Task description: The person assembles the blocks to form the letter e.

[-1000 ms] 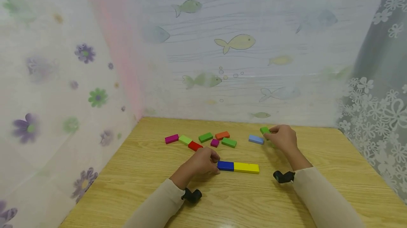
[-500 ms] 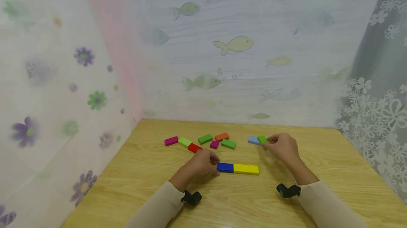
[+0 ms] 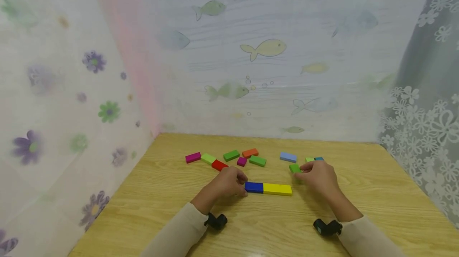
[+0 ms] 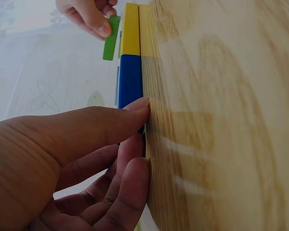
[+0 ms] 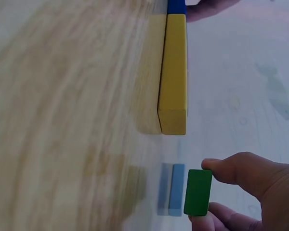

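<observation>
Your right hand (image 3: pixel 319 177) pinches a green block (image 3: pixel 295 168) between thumb and fingers, raised off the wooden table (image 3: pixel 265 225), near the light blue block (image 3: pixel 288 157). Your left hand (image 3: pixel 227 183) grips the left end of the dark blue block (image 3: pixel 254 187), whose other end meets the yellow block (image 3: pixel 277 189) in a straight row

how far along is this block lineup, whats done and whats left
Done: the blue block and yellow block lie end to end, with the left hand at the blue one's end. In hand: the right hand pinches a green block, not yet joined to them. Remaining: perhaps the loose blocks farther back, such as the orange block and light blue block; how many belong is unclear.
</observation>
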`<state>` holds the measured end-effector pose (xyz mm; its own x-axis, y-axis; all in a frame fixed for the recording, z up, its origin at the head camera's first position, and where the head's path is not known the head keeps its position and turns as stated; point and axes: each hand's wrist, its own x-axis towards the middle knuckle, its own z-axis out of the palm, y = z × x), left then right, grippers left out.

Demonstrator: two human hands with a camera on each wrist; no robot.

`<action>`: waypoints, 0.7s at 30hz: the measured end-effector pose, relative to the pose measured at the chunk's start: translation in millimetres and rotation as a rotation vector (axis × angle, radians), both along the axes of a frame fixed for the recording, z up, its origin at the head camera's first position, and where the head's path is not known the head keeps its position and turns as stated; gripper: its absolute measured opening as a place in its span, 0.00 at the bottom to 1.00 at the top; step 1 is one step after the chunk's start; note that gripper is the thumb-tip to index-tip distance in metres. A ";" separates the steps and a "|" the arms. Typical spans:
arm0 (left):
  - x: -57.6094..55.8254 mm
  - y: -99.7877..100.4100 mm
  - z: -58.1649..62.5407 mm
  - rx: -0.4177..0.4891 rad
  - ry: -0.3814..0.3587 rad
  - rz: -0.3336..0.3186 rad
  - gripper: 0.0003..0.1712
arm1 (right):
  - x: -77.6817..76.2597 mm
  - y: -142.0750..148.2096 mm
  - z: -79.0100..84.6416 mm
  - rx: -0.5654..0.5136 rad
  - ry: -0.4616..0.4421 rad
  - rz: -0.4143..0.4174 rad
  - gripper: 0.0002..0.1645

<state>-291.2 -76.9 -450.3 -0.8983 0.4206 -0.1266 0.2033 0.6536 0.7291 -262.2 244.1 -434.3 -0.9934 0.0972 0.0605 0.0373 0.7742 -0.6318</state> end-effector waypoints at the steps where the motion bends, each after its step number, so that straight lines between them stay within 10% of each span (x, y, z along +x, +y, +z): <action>1: 0.2 0.1 -0.4 0.003 0.000 -0.001 0.25 | 0.7 0.2 -1.1 -0.008 -0.004 0.005 0.26; 21: 1.5 0.7 0.4 0.000 0.013 -0.005 0.25 | -0.2 -3.6 -11.6 -0.007 -0.035 0.042 0.28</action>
